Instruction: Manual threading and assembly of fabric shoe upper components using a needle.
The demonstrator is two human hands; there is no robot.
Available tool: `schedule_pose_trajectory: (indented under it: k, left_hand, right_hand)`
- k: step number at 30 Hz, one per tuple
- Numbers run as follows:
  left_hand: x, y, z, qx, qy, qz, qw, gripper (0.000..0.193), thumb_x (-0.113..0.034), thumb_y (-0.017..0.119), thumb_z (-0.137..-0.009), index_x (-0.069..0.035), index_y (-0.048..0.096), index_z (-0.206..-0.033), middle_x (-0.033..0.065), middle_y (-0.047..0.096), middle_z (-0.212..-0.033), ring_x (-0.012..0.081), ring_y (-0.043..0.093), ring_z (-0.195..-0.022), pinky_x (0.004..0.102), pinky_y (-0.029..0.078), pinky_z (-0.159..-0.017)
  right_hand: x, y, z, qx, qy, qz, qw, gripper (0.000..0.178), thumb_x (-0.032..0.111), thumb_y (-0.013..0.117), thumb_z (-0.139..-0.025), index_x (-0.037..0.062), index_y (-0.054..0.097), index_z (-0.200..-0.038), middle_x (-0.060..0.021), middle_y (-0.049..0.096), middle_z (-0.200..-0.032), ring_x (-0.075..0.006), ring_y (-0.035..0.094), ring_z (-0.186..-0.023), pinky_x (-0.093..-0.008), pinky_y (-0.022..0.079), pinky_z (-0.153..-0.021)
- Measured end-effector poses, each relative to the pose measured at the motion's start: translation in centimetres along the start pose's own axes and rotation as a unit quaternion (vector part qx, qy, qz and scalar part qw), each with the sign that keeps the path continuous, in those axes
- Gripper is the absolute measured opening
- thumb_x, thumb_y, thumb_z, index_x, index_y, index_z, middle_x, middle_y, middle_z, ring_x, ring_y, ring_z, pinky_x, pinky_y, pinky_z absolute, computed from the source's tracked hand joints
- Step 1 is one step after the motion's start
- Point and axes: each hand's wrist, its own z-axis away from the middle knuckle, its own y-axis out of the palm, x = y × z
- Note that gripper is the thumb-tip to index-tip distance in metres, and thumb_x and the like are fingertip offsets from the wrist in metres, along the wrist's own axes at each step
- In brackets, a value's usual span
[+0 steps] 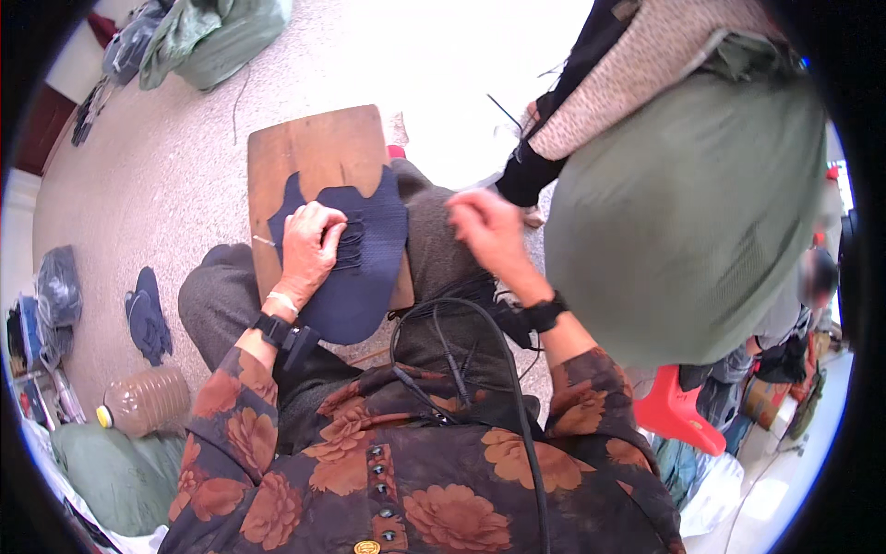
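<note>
Across my lap lies a wooden board (318, 143) with a navy fabric shoe upper (355, 300) flat on it. Several dark lace strands (349, 247) run in rows across the middle of the upper. My left hand (312, 242) rests on the upper's left part, its thumb and fingers closed on the fabric beside the lace rows. Off to the right of the board, my right hand (487, 226) is raised above my knee and slightly blurred. Its fingers are curled together, and whatever they may hold is too fine to see.
A large green sack (683, 222) bulges at the right, near another person's leg (544, 148). Beside me on the right is a red plastic stool (678, 411). More navy pieces (148, 314) and a big plastic bottle (148, 402) lie at the left. Black cables (512, 369) cross my lap.
</note>
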Motion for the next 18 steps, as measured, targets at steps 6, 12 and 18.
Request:
schedule_pose_trajectory:
  k: [6, 12, 18]
  left_hand:
    - [-1.1, -0.1, -0.7, 0.003, 0.012, -0.009, 1.0, 0.007, -0.006, 0.071, -0.086, -0.01, 0.065, -0.088, 0.0043, 0.059, -0.082, 0.0229, 0.058, -0.079, 0.0362, 0.04, -0.075]
    - [-1.0, -0.1, -0.7, 0.015, 0.012, -0.016, 1.0, 0.009, 0.0, 0.07, -0.087, -0.006, 0.064, -0.091, 0.0047, 0.055, -0.081, 0.0194, 0.053, -0.074, 0.032, 0.042, -0.071]
    - [-1.1, -0.1, -0.4, 0.021, -0.006, -0.013, 1.0, 0.009, -0.001, 0.07, -0.087, -0.006, 0.064, -0.092, 0.0051, 0.056, -0.081, 0.0217, 0.055, -0.076, 0.0343, 0.042, -0.076]
  right_hand:
    - [-7.2, -13.9, 5.3, -0.207, 0.159, -0.013, 0.965, 0.014, 0.012, 0.059, -0.099, 0.0046, 0.068, -0.107, -0.002, 0.069, -0.088, -0.0066, 0.06, -0.068, -0.0226, 0.051, -0.062]
    - [-10.8, -17.7, 9.4, -0.23, 0.228, -0.018, 0.946, 0.016, 0.013, 0.06, -0.099, 0.004, 0.068, -0.11, -0.0027, 0.069, -0.092, -0.0085, 0.062, -0.072, -0.0245, 0.053, -0.066]
    - [-14.4, -20.3, 10.6, -0.284, 0.271, 0.028, 0.919, 0.025, 0.016, 0.065, -0.094, 0.0022, 0.068, -0.115, -0.0048, 0.068, -0.103, -0.0137, 0.064, -0.093, -0.0297, 0.054, -0.077]
